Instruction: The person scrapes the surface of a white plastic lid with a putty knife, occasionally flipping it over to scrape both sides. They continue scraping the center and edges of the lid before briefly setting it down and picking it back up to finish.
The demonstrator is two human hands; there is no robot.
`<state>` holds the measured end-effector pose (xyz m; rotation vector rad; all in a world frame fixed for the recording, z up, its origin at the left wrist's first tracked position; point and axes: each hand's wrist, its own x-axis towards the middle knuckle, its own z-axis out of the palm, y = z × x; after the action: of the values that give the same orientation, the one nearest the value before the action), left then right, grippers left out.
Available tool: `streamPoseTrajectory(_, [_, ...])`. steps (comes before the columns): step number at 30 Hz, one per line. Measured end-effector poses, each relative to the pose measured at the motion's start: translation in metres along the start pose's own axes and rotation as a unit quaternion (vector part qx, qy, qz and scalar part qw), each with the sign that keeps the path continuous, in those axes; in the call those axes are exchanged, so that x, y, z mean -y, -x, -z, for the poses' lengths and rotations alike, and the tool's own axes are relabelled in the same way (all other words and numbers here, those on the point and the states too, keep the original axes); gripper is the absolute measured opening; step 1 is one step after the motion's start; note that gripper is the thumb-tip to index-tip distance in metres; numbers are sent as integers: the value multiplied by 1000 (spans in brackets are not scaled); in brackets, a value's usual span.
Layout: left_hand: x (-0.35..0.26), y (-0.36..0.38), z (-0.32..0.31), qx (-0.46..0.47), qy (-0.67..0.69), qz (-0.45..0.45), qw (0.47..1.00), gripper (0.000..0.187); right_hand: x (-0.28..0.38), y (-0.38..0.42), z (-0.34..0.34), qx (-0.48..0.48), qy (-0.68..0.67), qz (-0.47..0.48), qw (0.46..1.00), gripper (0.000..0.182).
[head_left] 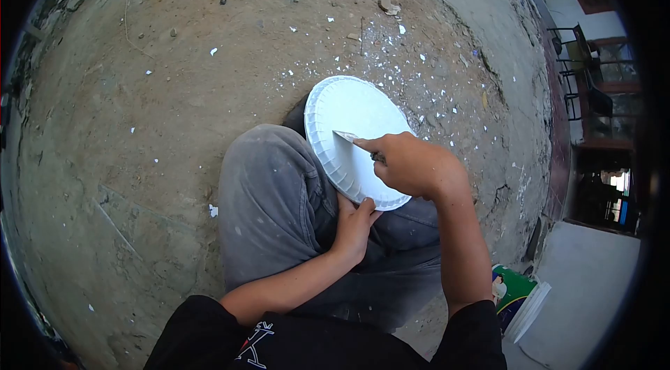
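Observation:
A round white bucket lid [363,108] with a ribbed rim lies tilted across my lap. My left hand [356,225] grips its lower edge, thumb on the top side and the other fingers underneath, partly hidden. In my right hand [419,166] is a knife [344,136] with a short pointed metal blade; its handle is hidden in my fist. My index finger stretches along the blade, and the tip is right at the lid's face near its left rim.
My bent knee [262,167] in grey trousers is left of the lid. White flakes [380,56] are scattered over the dirt ground [195,14]. A green bucket [515,297] lies on its side at right, near a white wall [593,283]. Chairs [597,98] stand farther off.

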<state>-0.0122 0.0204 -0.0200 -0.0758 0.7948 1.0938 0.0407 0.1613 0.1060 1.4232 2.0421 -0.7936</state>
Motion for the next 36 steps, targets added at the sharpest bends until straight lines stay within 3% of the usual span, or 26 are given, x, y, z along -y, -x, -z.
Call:
streamPoseTrajectory(9, [-8, 4, -4, 21, 3, -15, 1000, 72, 42, 24, -26, -53, -7, -35, 998, 54])
streamPoseTrajectory(13, [4, -5, 4, 13, 13, -13, 1000, 73, 25, 5, -12, -56, -62, 13, 996, 50])
streamPoseTrajectory(15, [7, -5, 6, 16, 6, -23, 1000, 74, 25, 10, -4, -27, -75, -16, 997, 49])
streamPoseTrajectory(19, [1, -1, 1, 18, -7, -32, 999, 74, 25, 16, -26, -84, -51, 20, 995, 51])
streamPoseTrajectory(23, [3, -6, 1, 12, 24, -20, 999, 70, 14, 7, -18, -75, -92, -15, 993, 51])
streamPoseTrajectory(25, [1, -3, 0, 21, 1, -17, 1000, 66, -5, -4, -21, -78, -150, -102, 980, 52])
streamPoseTrajectory(27, [-8, -2, -1, 16, 0, -13, 1000, 67, -32, -1, -31, -111, -195, -104, 969, 51])
streamPoseTrajectory(29, [-15, 1, -3, 26, 31, -49, 998, 71, -65, 13, -51, -256, -386, -75, 883, 52])
streamPoseTrajectory(30, [-20, 3, -3, 32, 49, -58, 997, 74, -74, 27, -56, -261, -389, -76, 880, 52])
streamPoseTrajectory(32, [-39, 13, -12, 33, 44, -72, 996, 75, -93, 57, -66, -383, -499, -75, 774, 52])
streamPoseTrajectory(33, [-48, 16, -16, 35, 29, -94, 995, 75, -104, 69, -70, -394, -505, -83, 764, 52])
streamPoseTrajectory(36, [-79, 11, -27, 66, -40, -243, 967, 73, -131, 105, -88, -472, -534, -51, 699, 54])
